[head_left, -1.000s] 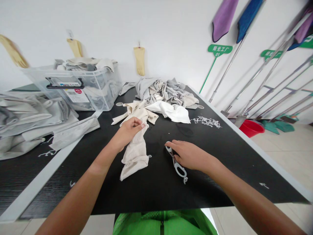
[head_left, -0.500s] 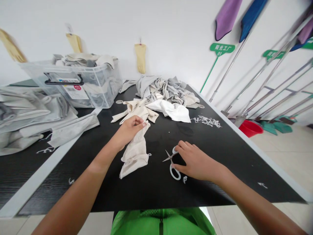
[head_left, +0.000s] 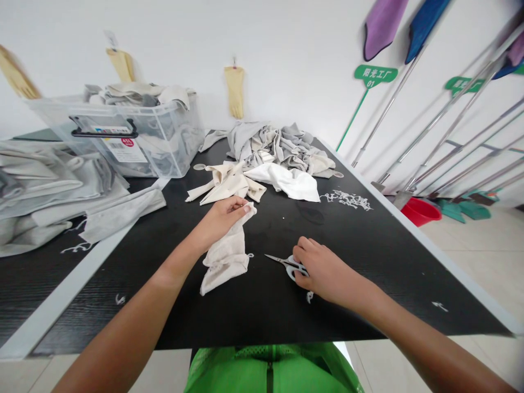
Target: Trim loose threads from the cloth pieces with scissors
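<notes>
Cloth (head_left: 224, 256), one — on the table (head_left: 262, 319), long axis one to seven o'clock. Left hand (head_left: 223, 219), nearer: thumb and fingers pinching its one-o'clock end. Scissors (head_left: 290, 266), one pair — apart, at the cloth's three o'clock, points toward it; right hand (head_left: 323, 270), fingers curled round the handles.

The small cloth (head_left: 225, 254) looks off-white to me; the scissors (head_left: 287, 262) have silvery blades and pale grey-white handles. The table (head_left: 254, 322) is black with a faint wood grain, the cloth heap (head_left: 282, 147) mottled grey and beige. Over there I see yellow gloves (head_left: 234, 93), a red bucket (head_left: 420, 212), a dark-edged purple mop cloth (head_left: 382, 27) and green signs (head_left: 375, 73) lettered in white.
</notes>
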Demonstrator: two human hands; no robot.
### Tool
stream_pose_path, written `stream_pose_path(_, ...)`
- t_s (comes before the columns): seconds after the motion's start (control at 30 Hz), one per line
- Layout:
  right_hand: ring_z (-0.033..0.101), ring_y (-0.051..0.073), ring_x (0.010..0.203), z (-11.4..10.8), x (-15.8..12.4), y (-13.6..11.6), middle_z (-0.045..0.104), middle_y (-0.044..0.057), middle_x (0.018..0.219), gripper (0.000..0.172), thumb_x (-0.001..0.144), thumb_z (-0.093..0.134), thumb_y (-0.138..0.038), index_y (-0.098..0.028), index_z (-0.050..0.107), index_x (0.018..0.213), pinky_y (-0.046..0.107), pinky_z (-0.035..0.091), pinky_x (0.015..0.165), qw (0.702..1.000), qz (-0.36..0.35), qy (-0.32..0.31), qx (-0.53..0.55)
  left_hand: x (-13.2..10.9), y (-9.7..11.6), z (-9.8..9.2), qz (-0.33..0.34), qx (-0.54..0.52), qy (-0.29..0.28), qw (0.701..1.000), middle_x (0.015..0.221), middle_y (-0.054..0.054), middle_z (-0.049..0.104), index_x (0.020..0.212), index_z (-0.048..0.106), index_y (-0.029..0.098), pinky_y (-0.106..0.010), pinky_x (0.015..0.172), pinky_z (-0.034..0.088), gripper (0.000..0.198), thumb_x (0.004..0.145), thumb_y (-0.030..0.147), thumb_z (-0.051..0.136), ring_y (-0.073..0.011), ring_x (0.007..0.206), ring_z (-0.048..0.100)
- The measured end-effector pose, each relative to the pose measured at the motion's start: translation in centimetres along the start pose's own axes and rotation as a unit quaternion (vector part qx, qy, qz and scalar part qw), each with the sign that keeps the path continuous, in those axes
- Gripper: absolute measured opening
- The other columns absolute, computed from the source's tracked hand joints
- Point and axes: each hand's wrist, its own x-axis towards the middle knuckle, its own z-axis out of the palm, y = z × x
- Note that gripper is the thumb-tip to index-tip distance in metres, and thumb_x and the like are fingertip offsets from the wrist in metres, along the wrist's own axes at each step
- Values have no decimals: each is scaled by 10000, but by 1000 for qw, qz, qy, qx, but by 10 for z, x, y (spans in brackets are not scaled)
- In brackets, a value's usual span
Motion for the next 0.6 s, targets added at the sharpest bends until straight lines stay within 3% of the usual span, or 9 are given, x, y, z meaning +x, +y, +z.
stream_pose_path(0.17, 626, 197, 854, -11, 2, 14, 645, 61, 992, 97, 960, 621, -291, -198, 645, 948, 312, 460, 780, 993, 18, 12, 114, 0, -1, 2, 15, 20, -25, 999, 979, -41, 747, 999, 781, 215, -302, 820, 474, 413, 905, 598, 660, -231, 926, 645)
stream_pose_path(0.3, 648, 185, 800, -10, 11, 33, 702, 36, 981, 231, 977, 631, -428, -208, 689, 1019, 309, 483, 733, 960, 38, 3, 277, -2, 2, 5, 29, 5, -35, 999, 1081, -59, 770, 983, 786, 216, -325, 933, 479, 414, 961, 580, 590, -263, 1055, 659)
stream_pose_path(0.47, 667, 224, 954, -5, 30, 43, 727, 55, 1051, 358, 959, 662, -528, -191, 760, 1029, 343, 512, 870, 887, 21, 43, 460, -1, -1, 13, 43, 25, -31, 998, 986, -47, 756, 966, 783, 213, -316, 893, 476, 394, 968, 561, 595, -239, 966, 653)
stream_pose_path(0.6, 647, 215, 978, -2, 38, 34, 725, 88, 1066, 422, 964, 680, -551, -165, 779, 1099, 360, 514, 918, 775, 25, 43, 629, 0, -8, 19, 24, 0, -19, 1000, 985, -54, 760, 959, 785, 202, -313, 852, 485, 366, 934, 541, 649, -228, 936, 661)
